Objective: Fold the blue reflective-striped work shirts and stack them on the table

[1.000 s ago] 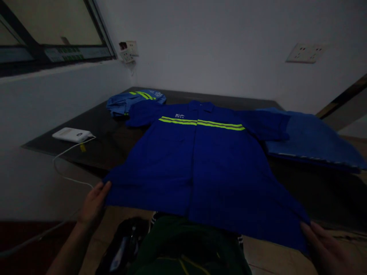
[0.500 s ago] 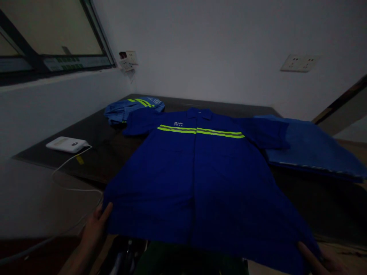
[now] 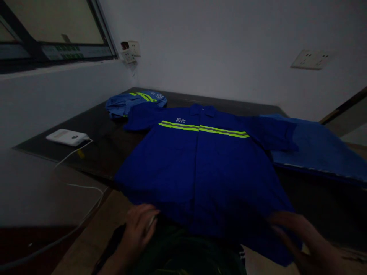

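Note:
A dark blue work shirt (image 3: 200, 172) with two yellow-green reflective stripes lies spread front-up on a dark table (image 3: 97, 126), collar away from me, its hem hanging over the near edge. My left hand (image 3: 139, 229) is at the hem's left part, just below the cloth; its fingers are curled and smeared by motion, so I cannot tell whether it holds anything. Over the hem's right corner, my right hand (image 3: 301, 238) rests with fingers spread, open.
A folded lighter blue shirt (image 3: 134, 101) lies at the table's back left. More blue cloth (image 3: 318, 151) lies at the right. A white power bank (image 3: 68, 136) with a white cable (image 3: 83, 187) sits at the left edge. Wall sockets (image 3: 312, 59) hang behind.
Both hands left the hem's outer corners and moved inward toward the middle. The hem, held stretched out before, now hangs slack over the table edge.

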`<state>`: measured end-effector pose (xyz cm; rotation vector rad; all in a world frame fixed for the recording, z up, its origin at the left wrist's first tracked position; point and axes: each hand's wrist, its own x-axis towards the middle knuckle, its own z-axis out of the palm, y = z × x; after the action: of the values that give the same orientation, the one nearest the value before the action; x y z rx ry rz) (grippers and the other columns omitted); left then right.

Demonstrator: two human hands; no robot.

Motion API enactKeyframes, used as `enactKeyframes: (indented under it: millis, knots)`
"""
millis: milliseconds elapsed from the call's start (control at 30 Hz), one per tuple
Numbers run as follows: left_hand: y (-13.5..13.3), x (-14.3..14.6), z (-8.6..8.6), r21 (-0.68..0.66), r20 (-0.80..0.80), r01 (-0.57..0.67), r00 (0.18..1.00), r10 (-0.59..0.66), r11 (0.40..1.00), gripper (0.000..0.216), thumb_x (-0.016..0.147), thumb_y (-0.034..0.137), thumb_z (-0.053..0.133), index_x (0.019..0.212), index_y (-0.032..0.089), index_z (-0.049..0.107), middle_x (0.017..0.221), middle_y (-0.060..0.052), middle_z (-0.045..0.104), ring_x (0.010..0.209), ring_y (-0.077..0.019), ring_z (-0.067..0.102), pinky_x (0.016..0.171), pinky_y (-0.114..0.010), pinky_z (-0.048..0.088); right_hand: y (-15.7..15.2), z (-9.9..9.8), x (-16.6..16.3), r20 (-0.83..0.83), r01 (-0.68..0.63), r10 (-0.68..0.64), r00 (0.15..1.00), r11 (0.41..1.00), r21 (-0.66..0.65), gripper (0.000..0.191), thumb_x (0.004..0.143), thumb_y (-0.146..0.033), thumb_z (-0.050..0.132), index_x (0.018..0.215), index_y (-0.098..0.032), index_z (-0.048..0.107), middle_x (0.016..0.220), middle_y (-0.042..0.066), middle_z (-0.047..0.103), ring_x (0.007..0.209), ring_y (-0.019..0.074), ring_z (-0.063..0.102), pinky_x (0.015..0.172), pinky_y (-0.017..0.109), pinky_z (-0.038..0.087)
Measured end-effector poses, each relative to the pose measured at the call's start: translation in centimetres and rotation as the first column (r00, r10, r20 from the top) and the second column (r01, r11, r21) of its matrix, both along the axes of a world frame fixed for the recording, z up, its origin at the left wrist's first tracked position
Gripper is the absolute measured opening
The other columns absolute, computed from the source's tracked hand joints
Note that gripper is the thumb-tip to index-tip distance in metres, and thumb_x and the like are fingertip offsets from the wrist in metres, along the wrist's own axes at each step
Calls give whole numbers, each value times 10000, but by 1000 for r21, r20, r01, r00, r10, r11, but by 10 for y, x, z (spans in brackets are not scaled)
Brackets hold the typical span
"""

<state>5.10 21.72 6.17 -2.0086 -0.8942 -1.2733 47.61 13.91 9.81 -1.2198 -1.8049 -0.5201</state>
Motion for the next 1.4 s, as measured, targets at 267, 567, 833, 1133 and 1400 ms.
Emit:
enactKeyframes:
  millis: [267,567,833,1133,1400]
  knots:
    - [18,58,37,-120,-433,298,843,-320,947,240,951,187,477,1147,154,612,1190,-79,659,1157,-177,560,1030,-358,431,78,54,-136,671,-408,417,613,895,-183,178,904,-200,568,1053,-201,666,1045,46,687,1159,208,534,1134,519,281]
    - [37,78,40,-145,-523,378,755,-395,914,130,916,143,541,876,182,659,877,4,704,988,-147,606,1020,-341,421,83,76,-143,728,-438,486,483,854,-280,113,905,-173,559,909,-180,671,981,25,673,1031,179,550,1153,459,266]
    - [47,93,46,-268,-691,338,585,-425,902,75,839,222,642,779,181,662,777,10,697,809,-140,607,828,-279,468,86,72,-138,671,-469,562,484,813,-344,192,927,-167,518,1068,-197,645,1118,26,651,1109,170,526,1145,423,272]
    - [48,95,61,-180,-749,406,534,-392,896,87,832,154,622,787,218,659,867,7,710,1040,-176,563,962,-353,371,79,74,-124,567,-509,585,580,804,-309,148,928,-219,539,962,-211,683,1027,17,646,1100,156,505,1115,388,320]
    - [42,103,14,-255,-244,509,789,-564,822,211,864,108,435,935,161,627,920,-71,675,900,-152,600,781,-267,487,78,70,-128,511,-579,624,591,769,-270,217,961,-248,481,922,-205,690,992,26,648,1079,151,521,1053,362,389]
